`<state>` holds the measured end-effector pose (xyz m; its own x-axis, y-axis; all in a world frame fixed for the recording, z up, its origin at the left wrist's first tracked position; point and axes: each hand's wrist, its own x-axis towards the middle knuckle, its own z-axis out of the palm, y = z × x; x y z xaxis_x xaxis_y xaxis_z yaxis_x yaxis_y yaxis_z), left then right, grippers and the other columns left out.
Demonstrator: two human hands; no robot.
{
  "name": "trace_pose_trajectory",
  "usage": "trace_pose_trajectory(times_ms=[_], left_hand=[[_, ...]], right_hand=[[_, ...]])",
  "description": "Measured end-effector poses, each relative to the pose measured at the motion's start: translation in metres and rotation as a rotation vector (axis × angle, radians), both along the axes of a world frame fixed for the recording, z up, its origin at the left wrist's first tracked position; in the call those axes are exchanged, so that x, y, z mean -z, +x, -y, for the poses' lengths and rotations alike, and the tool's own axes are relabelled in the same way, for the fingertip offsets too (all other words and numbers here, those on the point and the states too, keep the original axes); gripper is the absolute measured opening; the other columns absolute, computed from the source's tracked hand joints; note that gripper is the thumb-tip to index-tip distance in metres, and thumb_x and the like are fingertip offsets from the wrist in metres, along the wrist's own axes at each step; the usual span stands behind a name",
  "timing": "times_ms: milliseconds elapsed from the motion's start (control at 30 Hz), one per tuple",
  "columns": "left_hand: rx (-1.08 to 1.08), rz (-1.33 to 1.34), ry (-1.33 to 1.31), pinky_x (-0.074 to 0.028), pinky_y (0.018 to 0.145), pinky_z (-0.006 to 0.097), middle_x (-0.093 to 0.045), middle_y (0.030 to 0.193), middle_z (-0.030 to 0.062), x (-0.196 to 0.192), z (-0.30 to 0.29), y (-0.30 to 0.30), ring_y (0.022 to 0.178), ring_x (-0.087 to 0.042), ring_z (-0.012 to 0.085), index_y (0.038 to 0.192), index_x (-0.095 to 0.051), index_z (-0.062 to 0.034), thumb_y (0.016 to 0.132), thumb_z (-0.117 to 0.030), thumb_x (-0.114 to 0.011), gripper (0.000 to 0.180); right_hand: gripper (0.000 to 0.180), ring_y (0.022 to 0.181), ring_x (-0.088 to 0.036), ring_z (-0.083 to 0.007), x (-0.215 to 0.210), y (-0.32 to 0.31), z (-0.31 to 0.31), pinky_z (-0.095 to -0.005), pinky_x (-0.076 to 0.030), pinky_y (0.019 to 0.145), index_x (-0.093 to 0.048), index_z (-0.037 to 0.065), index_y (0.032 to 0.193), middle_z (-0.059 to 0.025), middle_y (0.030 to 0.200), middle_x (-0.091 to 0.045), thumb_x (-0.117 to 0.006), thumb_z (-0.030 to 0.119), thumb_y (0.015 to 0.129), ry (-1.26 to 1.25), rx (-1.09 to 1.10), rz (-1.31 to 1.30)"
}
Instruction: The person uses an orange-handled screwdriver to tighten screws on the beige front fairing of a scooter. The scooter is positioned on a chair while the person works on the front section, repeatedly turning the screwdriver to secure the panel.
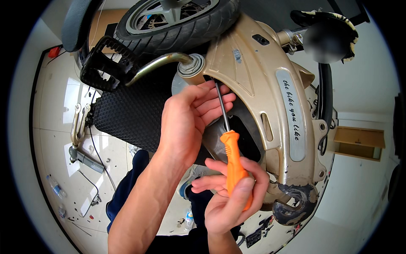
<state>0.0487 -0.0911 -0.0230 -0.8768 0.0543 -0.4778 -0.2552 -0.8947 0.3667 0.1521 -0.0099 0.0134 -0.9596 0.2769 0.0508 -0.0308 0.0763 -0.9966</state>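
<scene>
A champagne-coloured bike frame (249, 55) fills the middle and right, tipped on its side. My right hand (230, 201) is closed round the orange handle of a screwdriver (235, 163), some of its fingers held off the handle. The dark shaft runs up into a recess under the frame's edge, where its tip is hidden. Beside the shaft, my left hand (190, 110) reaches up to the same recess, fingers stretched out and slightly bent. Some of its fingertips pass behind the shaft; I see nothing gripped in it.
Above stands a wheel (169, 21) with a black tyre. A black pedal (105, 63) on a bent crank (158, 65) juts out left, over a black mesh-covered seat (127, 114). Plastic bottles (56, 186) and loose parts lie on the tiled floor. A hooked frame end (296, 205) points down at right.
</scene>
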Motion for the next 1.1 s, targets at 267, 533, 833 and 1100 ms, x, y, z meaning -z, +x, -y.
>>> trace_pose_trajectory(times_ms=[267, 533, 833, 1100], left_hand=[[0.190, -0.044, 0.040, -0.054, 0.088, 0.032, -0.063, 0.111, 0.0229, -0.006, -0.004, 0.001, 0.096, -0.066, 0.0238, 0.123, -0.047, 0.0138, 0.098, -0.008, -0.043, 0.033], [0.179, 0.039, 0.003, -0.056, 0.085, 0.032, -0.065, 0.105, 0.0207, 0.000, -0.002, 0.000, 0.092, -0.067, 0.0234, 0.120, -0.052, 0.0097, 0.096, -0.010, -0.051, 0.031], [0.152, 0.081, -0.043, -0.058, 0.079, 0.028, -0.068, 0.093, 0.0157, -0.001, -0.003, -0.003, 0.082, -0.068, 0.0193, 0.103, -0.063, 0.0071, 0.091, -0.010, -0.063, 0.021], [0.133, 0.042, -0.100, -0.057, 0.083, 0.028, -0.066, 0.100, 0.0186, -0.002, -0.003, -0.001, 0.088, -0.068, 0.0209, 0.114, -0.057, 0.0105, 0.093, -0.006, -0.056, 0.027]], right_hand=[[0.053, 0.050, -0.063, -0.0274, -0.009, -0.001, 0.003, -0.0321, -0.052, 0.041, -0.040, 0.004, 0.125, -0.0265, 0.093, -0.066, -0.022, 0.047, 0.100, -0.329, 0.175, 0.221], [0.053, 0.081, -0.068, -0.0255, -0.006, 0.012, -0.010, -0.0326, -0.059, 0.061, -0.029, -0.003, 0.137, -0.0343, 0.123, -0.050, -0.054, 0.003, 0.090, -0.205, -0.082, 0.162], [0.053, 0.063, -0.067, -0.0272, 0.002, 0.013, -0.006, -0.0321, -0.057, 0.049, -0.035, -0.013, 0.129, -0.0307, 0.097, -0.062, -0.040, 0.030, 0.098, 0.010, -0.085, 0.210], [0.072, 0.041, -0.051, -0.0196, -0.004, 0.019, 0.003, -0.0298, -0.041, 0.041, -0.048, -0.004, 0.125, -0.0149, 0.062, -0.061, -0.021, 0.057, 0.097, -0.475, 0.005, 0.549]])
